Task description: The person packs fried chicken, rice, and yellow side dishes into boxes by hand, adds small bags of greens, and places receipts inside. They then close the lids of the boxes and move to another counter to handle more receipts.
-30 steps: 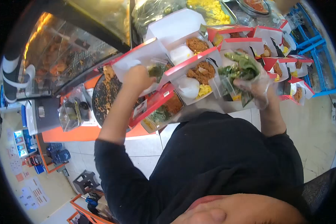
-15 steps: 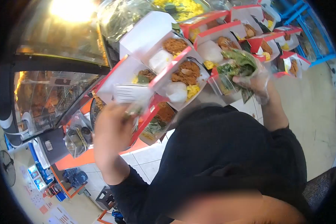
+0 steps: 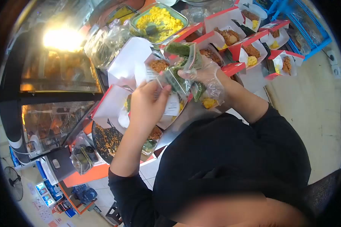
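My left hand (image 3: 147,104) pinches the edge of a small clear plastic packet with dark green contents (image 3: 175,80), over the open meal boxes. My right hand (image 3: 206,72), in a clear plastic glove, grips several similar green-filled packets (image 3: 180,49) just beside it. The two hands nearly meet. Beneath them, a white printed packet (image 3: 172,105) shows partly, over a box. An open white-and-red box (image 3: 111,102) lies under my left forearm, its food partly hidden. Fried chicken (image 3: 159,65) shows in the box behind.
More open boxes with fried chicken (image 3: 251,50) and yellow egg stand to the right. A tray of scrambled egg (image 3: 183,19) is at the back. A lit glass warmer (image 3: 57,75) stands left, a dark crumb-covered pan (image 3: 104,140) near it. A blue rack (image 3: 310,34) stands at far right.
My left hand has moved up and right from the left-hand box to the packets by my right hand. My right hand has moved left, still gripping its packets. The view has shifted.
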A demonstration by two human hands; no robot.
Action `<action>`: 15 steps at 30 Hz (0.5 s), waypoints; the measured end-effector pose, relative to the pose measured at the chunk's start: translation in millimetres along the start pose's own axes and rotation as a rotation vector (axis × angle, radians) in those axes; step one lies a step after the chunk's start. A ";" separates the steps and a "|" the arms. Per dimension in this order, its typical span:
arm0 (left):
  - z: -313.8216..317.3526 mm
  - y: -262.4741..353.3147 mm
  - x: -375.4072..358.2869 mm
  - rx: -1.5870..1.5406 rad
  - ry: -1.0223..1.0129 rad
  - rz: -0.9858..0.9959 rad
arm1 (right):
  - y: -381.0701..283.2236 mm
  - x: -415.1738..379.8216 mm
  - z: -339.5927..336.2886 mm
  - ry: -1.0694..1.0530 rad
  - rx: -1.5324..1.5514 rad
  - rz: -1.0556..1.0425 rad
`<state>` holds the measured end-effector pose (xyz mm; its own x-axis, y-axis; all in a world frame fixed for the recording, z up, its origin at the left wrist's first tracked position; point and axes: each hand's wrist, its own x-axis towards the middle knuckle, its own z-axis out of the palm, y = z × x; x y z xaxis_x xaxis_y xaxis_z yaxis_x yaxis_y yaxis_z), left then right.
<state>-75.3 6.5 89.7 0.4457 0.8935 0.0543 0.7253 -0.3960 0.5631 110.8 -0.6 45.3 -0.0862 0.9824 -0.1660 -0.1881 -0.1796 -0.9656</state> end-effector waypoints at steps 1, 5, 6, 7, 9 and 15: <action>-4.6 -0.8 4.4 0.010 -0.004 0.011 | -3.1 2.1 -0.1 0.041 0.065 0.020; -33.4 -14.0 15.7 -0.175 0.087 0.016 | -22.3 3.0 -15.1 0.174 0.256 -0.040; -42.2 -18.3 20.0 -0.237 0.125 -0.071 | -25.5 2.7 -21.0 0.188 0.399 -0.081; -50.1 -20.1 26.0 -0.137 0.119 -0.051 | -26.2 2.9 -30.3 0.191 0.399 -0.079; -54.4 -36.6 44.8 0.119 0.029 -0.098 | -24.9 3.6 -52.7 0.208 0.377 0.015; -18.8 -11.8 76.2 0.546 0.209 0.011 | -36.9 19.4 -71.8 0.081 -0.489 0.005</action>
<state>-59.7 83.3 102.7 0.3817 0.8898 0.2503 0.9115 -0.4072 0.0577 186.4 28.8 63.4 -0.0056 0.9860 -0.1667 0.2950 -0.1577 -0.9424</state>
